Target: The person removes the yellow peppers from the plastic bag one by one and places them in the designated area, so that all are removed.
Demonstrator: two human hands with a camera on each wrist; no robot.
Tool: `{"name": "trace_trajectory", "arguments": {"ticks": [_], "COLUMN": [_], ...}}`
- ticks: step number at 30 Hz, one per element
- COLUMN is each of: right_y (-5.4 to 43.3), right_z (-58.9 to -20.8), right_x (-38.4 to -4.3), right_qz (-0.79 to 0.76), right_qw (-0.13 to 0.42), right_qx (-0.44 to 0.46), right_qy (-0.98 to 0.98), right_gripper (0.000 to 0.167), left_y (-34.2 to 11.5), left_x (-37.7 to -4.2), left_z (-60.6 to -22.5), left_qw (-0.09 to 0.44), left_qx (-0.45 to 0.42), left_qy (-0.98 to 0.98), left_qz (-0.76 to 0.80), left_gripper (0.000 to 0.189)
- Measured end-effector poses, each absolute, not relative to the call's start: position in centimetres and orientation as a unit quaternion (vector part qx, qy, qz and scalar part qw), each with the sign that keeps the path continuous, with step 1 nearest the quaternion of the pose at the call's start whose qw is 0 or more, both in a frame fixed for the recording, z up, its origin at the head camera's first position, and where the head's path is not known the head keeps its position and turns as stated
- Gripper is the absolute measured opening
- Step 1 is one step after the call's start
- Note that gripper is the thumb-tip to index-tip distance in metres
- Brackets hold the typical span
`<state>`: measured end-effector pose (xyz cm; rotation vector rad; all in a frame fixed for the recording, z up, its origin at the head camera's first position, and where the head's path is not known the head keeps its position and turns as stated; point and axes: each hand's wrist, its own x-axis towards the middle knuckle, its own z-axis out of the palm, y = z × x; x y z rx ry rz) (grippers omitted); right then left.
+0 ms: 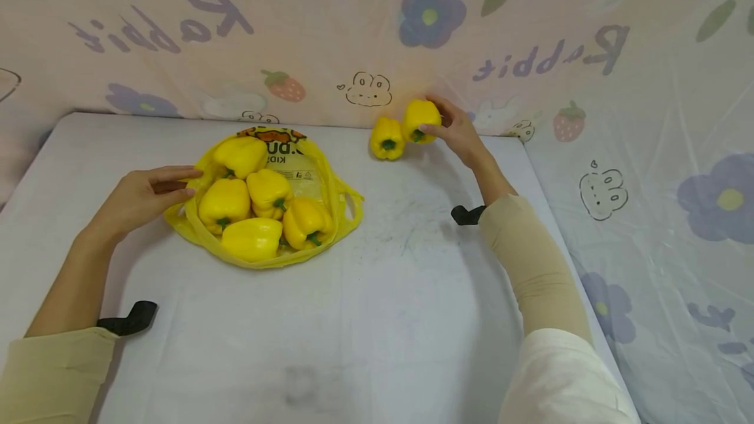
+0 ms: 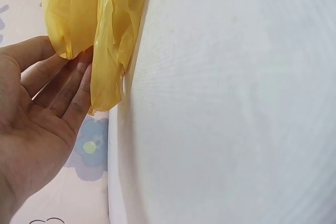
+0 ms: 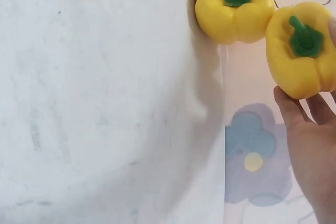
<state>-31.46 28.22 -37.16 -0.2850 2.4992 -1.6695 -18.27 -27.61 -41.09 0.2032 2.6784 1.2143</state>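
Observation:
A yellow plastic bag point(image 1: 345, 205) lies spread on the table with several yellow bell peppers point(image 1: 269, 188) inside its wide mouth. At its left rim my left hand point(image 1: 141, 198) holds the plastic with fairly straight fingers; some fingertips are hidden behind the bag in the left wrist view. Near the table's far edge, my right hand point(image 1: 461, 133) grips a yellow bell pepper point(image 1: 421, 116) between thumb and fingers, its green stem toward me. Right beside it, another yellow bell pepper point(image 1: 386, 137) stands on the table, apart from the bag.
The white-covered table point(image 1: 353, 319) meets a printed cloth wall point(image 1: 330, 31) at the back, and a similar cloth hangs at the right. Black wrist mounts point(image 1: 132, 318) stick out from both forearms. Printed lettering marks the bag's far inner side.

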Motion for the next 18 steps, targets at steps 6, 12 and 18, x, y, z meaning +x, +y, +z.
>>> {"name": "trace_trajectory", "arguments": {"ticks": [6, 12, 18], "right_y": [28.9, 29.5, 29.4], "right_z": [-37.8, -38.5, -38.2], "right_x": [-31.3, -31.3, -30.1], "right_qz": [-0.544, -0.542, -0.543], "right_qw": [0.051, 0.057, 0.082], "right_qx": [-0.085, -0.074, -0.084], "right_qy": [0.833, 0.835, 0.832], "right_gripper": [0.069, 0.071, 0.072], "left_y": [-27.5, -27.5, -27.5], "left_x": [-18.3, -18.3, -18.0], "left_z": [-40.9, -40.9, -41.4], "left_qw": [0.098, 0.097, 0.098], "left_qx": [0.067, 0.070, 0.070], "left_qy": [0.906, 0.902, 0.901], "left_qz": [0.406, 0.416, 0.417], "left_gripper": [0.052, 0.051, 0.051]}}
